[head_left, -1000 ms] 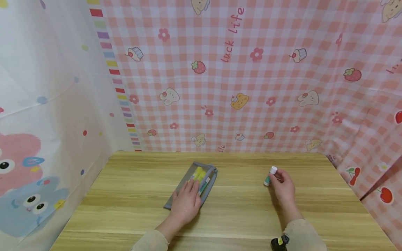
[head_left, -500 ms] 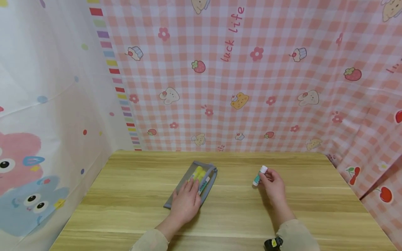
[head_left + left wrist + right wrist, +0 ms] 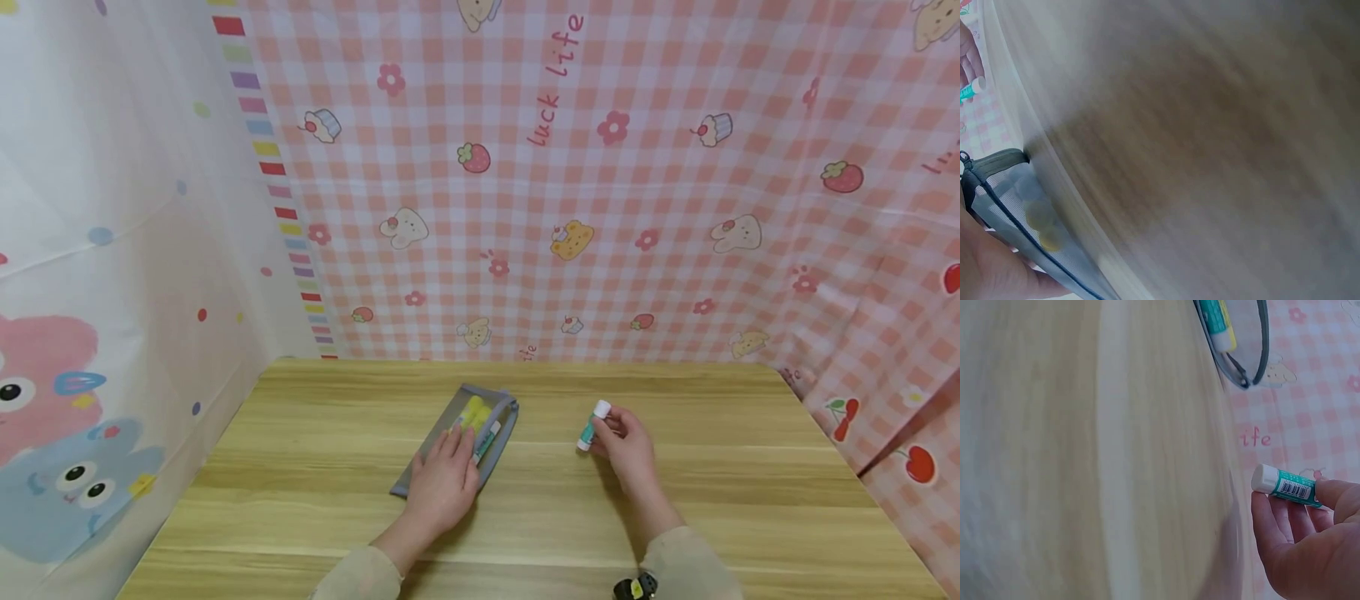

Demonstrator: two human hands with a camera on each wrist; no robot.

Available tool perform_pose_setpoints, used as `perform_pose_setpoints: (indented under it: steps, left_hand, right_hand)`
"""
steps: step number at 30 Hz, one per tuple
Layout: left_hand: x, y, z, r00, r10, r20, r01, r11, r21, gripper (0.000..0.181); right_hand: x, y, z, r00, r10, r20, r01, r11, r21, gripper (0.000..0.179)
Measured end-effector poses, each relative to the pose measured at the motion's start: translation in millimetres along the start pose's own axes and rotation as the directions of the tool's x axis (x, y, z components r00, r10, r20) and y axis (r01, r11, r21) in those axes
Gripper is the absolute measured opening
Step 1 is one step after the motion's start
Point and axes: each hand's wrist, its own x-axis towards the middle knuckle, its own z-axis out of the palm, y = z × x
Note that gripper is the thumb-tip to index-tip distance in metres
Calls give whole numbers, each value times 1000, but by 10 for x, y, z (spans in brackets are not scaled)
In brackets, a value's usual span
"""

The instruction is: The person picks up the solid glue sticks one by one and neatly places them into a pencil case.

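My right hand point(image 3: 628, 448) pinches a glue stick point(image 3: 593, 426) with a white cap and a green label, held tilted above the table. The right wrist view shows a barcode on this glue stick point(image 3: 1294, 487), between thumb and fingers. To its left, a grey mesh zipper pouch point(image 3: 427, 454) lies on the table with its zipped side open. My left hand point(image 3: 444, 483) rests on the pouch, fingers extended over the mesh. Inside it are yellow sticks point(image 3: 475, 412) and another green-labelled glue stick point(image 3: 487, 442), partly covered by the hand.
The wood-grain table point(image 3: 315, 467) reaches back to a pink checked cloth point(image 3: 525, 208). A white cloth with cartoon figures point(image 3: 90, 450) hangs at the left. A black wrist strap device point(image 3: 636, 587) sits at the right sleeve.
My right hand has moved left with the glue stick, nearer to the pouch, and the stick leans more. The left hand and pouch have stayed in place.
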Motion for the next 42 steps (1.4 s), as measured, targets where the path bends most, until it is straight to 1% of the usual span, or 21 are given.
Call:
perform_pose_setpoints:
  steps: [9, 21, 32, 42]
  left_hand:
    - [2, -1, 2, 1000, 3, -8, -3, 1000, -10, 49]
    - [-4, 4, -16, 1000, 4, -13, -4, 1000, -11, 49]
    - [-10, 3, -23, 1000, 2, -7, -2, 1000, -10, 48]
    - [-6, 5, -35, 1000, -5, 1, 5, 1000, -14, 49]
  right_hand:
    - [-66, 54, 166, 999, -3, 41, 1, 998, 63, 35]
    - [-170, 74, 392, 997, 42, 68, -44, 999, 23, 30]
    - [-282, 94, 634, 986, 83, 144, -91, 994, 53, 32]
    - [-345, 115, 856, 974, 121, 191, -135, 989, 62, 31]
